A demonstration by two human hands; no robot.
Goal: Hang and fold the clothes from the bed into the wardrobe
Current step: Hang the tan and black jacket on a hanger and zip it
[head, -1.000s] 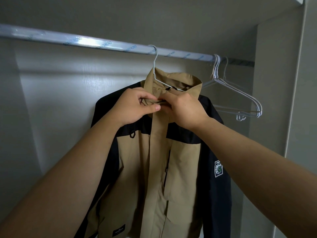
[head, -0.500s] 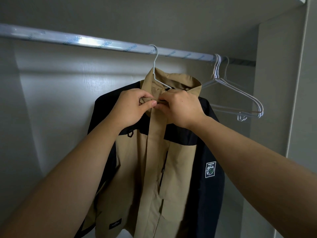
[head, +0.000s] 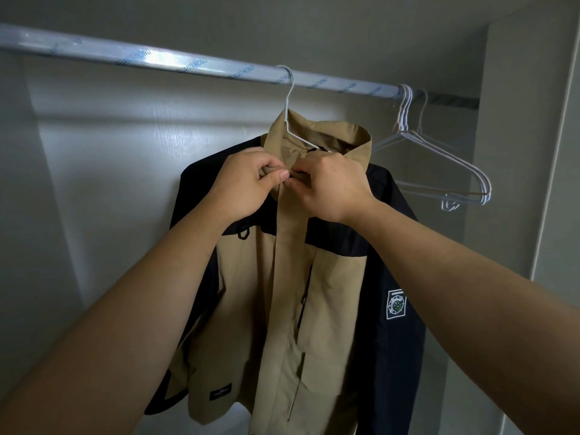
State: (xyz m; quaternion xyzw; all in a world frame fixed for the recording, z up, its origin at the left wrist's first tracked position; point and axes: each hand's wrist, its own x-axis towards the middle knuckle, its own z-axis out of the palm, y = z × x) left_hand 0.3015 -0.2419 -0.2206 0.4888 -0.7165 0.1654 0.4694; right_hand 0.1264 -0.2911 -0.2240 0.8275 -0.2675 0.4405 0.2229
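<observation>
A jacket [head: 276,293] hangs facing out inside the wardrobe [head: 110,189]. It is carried by a white wire hanger [head: 290,102], whose hook sits over the plastic-wrapped rail [head: 188,61]. Its front panels and stand-up collar are tan, and its shoulders and sleeves are black. The tan placket runs closed down the middle, with a dark pocket slit just beside it. A square patch sits on the sleeve at the picture's right (its lettering is too small to read). A small black label lies near the hem on the other side. The left hand [head: 244,189] and right hand [head: 335,186] pinch the tan fabric together at the collar's base.
</observation>
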